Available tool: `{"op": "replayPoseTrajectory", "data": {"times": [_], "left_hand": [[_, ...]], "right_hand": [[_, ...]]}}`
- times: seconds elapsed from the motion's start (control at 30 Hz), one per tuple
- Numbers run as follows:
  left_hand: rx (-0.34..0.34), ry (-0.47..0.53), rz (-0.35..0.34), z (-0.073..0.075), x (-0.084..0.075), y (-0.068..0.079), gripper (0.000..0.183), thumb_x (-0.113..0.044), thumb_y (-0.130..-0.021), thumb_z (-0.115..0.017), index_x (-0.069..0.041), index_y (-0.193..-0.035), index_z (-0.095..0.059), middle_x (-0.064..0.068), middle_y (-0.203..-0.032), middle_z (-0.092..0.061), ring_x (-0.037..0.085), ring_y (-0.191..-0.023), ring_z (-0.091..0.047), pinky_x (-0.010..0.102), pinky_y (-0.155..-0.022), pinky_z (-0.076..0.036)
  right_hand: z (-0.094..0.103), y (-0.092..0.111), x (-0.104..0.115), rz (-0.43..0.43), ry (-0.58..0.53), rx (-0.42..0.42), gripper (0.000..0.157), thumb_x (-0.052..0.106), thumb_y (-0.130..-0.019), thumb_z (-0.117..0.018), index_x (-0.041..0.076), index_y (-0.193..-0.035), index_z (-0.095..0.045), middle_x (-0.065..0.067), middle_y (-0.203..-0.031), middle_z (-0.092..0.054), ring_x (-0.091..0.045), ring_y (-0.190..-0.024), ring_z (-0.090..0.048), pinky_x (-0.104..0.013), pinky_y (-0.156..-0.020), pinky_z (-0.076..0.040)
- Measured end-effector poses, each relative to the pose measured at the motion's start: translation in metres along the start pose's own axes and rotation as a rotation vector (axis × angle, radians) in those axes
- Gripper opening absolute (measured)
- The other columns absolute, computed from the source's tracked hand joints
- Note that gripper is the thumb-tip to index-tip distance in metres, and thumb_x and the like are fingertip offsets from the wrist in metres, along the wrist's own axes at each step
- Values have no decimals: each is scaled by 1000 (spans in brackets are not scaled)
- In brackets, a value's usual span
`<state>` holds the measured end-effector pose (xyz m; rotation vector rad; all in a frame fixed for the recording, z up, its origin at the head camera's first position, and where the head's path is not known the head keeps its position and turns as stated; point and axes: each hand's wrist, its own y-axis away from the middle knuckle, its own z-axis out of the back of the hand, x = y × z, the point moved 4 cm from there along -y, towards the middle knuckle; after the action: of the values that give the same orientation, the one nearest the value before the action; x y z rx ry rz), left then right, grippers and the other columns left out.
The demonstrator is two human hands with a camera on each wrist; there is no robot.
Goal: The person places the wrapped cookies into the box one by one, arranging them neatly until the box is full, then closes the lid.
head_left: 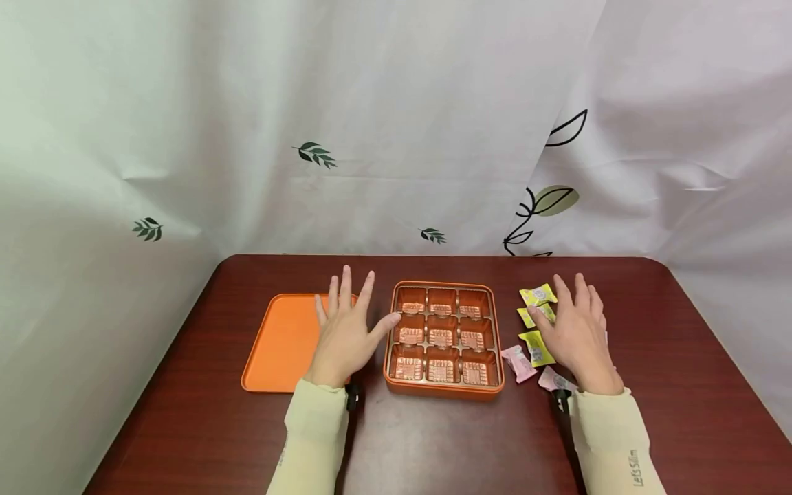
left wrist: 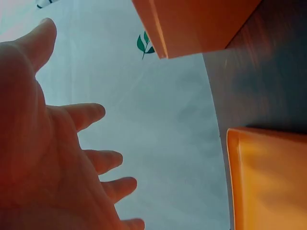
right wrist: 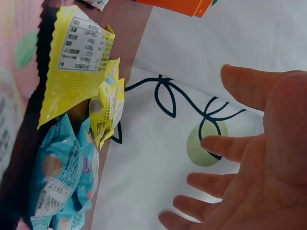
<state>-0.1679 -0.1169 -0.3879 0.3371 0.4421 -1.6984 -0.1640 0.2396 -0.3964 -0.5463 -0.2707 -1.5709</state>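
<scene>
At the middle of the dark red desk [head_left: 699, 419] sits an orange square box [head_left: 443, 393], its nine-compartment insert [head_left: 425, 344] facing up. To its left lies a shallow orange lid [head_left: 281, 347], and the left hand [head_left: 342, 339] hovers between the two, overlapping the lid's right side, fingers spread and holding nothing. Right of the box lie three yellow candy packets [head_left: 537, 348] and pink ones [head_left: 520, 364]; blue packets [right wrist: 55, 172] show in the right wrist view. Over this group hangs the right hand [head_left: 581, 337], fingers spread, likewise holding nothing.
</scene>
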Motion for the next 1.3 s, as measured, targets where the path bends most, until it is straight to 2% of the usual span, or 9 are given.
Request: {"op": "replayPoseTrajectory", "data": {"times": [0.27,0.43,0.57,0.67,0.83,0.97,1.13,1.3], "left_hand": [[50,52,-20,-6,-5,4,87,-67,-95,-52,-26,-163,-15,13,-168,1,35,-153,-4,66,-116,-1],[72,79,-79,-11,-11,5,88,-67,-95,-51,-25,-163,-14,14,-168,-5,34,-153,-9,65,-117,-6],[90,81,-111,-14,-12,6,88,-66,-95,-53,-25,-163,-14,13,-168,-8,31,-153,-10,65,-116,-5],[107,80,-114,-15,-12,7,88,-65,-95,-54,-26,-163,-14,11,-168,-8,29,-153,-10,66,-116,-3],[137,98,-121,-21,-11,8,89,-62,-95,-58,-23,-163,-17,11,-168,-7,33,-153,-13,65,-117,-6],[153,111,-147,-25,-14,10,89,-61,-95,-59,-20,-163,-19,11,-168,-8,33,-152,-16,61,-118,-9],[185,103,-157,-28,-17,12,92,-65,-93,-57,-21,-163,-17,10,-168,-4,31,-152,-17,55,-120,-13],[220,111,-151,-32,-18,13,93,-66,-92,-59,-23,-163,-16,9,-168,0,42,-148,-23,54,-119,-17]], "right_hand": [[1,4,1,3,27,37,71,24,-94,-67,-8,-149,-36,-39,-154,-21,-61,-136,-22,-75,-102,-23],[2,6,-1,-6,51,77,67,25,-94,-68,-12,-144,-42,-40,-144,-34,-59,-128,-32,-72,-100,-31],[1,9,-2,-22,56,120,64,27,-93,-69,-12,-139,-47,-39,-137,-41,-56,-124,-38,-71,-96,-35],[1,10,-3,-15,58,130,60,25,-92,-70,-13,-134,-51,-39,-131,-46,-56,-119,-44,-70,-94,-37],[1,13,-6,-6,76,151,58,23,-90,-73,-15,-129,-53,-39,-125,-49,-55,-112,-48,-68,-90,-40],[-2,14,-8,7,88,181,58,22,-88,-76,-15,-128,-54,-39,-122,-50,-54,-110,-50,-66,-89,-42],[-6,14,-8,36,103,202,57,20,-85,-78,-16,-123,-55,-36,-113,-55,-50,-102,-54,-63,-85,-45],[-9,15,-7,39,124,223,55,20,-83,-81,-15,-119,-57,-31,-105,-58,-43,-92,-58,-58,-79,-48]]}}
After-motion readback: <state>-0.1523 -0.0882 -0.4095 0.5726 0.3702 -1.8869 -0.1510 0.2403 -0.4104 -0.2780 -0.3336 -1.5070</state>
